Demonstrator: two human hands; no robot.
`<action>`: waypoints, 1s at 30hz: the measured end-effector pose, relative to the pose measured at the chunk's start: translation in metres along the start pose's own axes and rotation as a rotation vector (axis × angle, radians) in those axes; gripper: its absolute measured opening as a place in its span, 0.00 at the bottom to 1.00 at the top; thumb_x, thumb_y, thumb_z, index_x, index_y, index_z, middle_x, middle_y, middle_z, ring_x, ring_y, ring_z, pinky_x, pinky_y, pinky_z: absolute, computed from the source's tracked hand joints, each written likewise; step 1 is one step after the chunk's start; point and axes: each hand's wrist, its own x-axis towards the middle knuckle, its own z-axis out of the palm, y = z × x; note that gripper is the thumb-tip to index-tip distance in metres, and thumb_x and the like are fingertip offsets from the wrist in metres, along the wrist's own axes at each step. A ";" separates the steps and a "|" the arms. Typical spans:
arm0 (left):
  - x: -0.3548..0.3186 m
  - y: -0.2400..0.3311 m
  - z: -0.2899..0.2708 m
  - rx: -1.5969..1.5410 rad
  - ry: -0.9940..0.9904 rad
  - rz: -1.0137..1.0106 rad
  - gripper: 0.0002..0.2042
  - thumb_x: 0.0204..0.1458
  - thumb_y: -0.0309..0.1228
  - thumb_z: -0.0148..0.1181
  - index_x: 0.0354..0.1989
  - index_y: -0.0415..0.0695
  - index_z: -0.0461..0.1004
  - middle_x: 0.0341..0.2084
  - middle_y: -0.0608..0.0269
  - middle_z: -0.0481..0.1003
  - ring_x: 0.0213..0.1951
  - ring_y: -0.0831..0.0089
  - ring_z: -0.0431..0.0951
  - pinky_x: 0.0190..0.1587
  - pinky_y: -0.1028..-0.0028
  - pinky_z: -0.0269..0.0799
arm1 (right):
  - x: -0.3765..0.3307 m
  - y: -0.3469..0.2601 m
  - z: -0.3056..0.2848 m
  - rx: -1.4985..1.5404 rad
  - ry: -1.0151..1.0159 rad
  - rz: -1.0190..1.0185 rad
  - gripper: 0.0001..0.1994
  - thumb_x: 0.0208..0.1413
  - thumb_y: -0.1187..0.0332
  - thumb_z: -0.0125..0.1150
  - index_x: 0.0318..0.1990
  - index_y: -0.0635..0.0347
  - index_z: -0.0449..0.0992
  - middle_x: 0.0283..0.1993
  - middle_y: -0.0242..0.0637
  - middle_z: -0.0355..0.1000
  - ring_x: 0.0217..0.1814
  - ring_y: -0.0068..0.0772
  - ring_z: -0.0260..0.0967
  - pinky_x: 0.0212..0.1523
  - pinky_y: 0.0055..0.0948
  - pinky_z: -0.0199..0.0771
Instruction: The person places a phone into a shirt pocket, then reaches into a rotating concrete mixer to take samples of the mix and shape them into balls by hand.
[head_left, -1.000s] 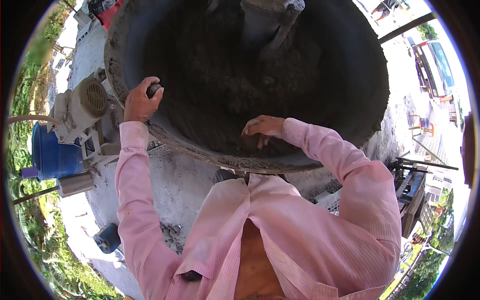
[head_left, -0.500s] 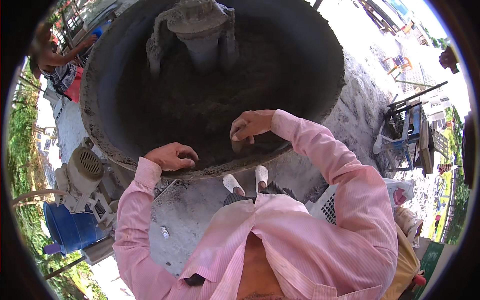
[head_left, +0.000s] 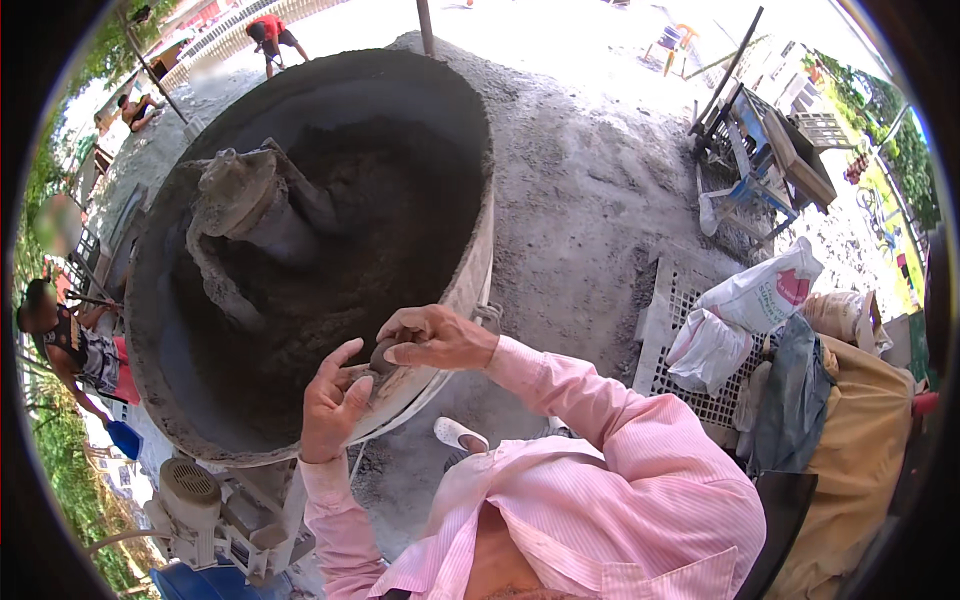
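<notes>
Your right grip (head_left: 440,338) held a small dark lump (head_left: 381,358) between the thumb and bent fingers, closed narrowly around it. Your left grip (head_left: 330,405) stood just beside it, rather wide, with the thumb and fingers parted toward the lump — whether its tips touched it, you could not tell from this view. The lump itself appeared over the near edge of the big round basin (head_left: 470,285), up between your two hands.

Inside the basin lay a dark, coarse mix (head_left: 350,285), and a crusted hub (head_left: 240,195) with arms rose out of it. Near your left forearm, below the rim, sat a motor (head_left: 190,492) with a slotted cover. Off to your left, a person in a dark top (head_left: 65,332) had a blue scoop (head_left: 125,438) at hand. To your right, white sacks (head_left: 755,295) rested on a latticed crate (head_left: 665,345) — near them, a tan cloth (head_left: 865,430) hung in folds.
</notes>
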 end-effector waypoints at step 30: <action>0.110 -0.369 0.200 -0.927 -0.257 -0.790 0.17 0.54 0.47 0.64 0.45 0.51 0.79 0.36 0.62 0.81 0.34 0.67 0.80 0.26 0.65 0.77 | -0.683 0.241 -0.041 0.709 1.941 1.090 0.19 0.55 0.55 0.58 0.47 0.60 0.75 0.35 0.39 0.80 0.26 0.34 0.79 0.23 0.33 0.71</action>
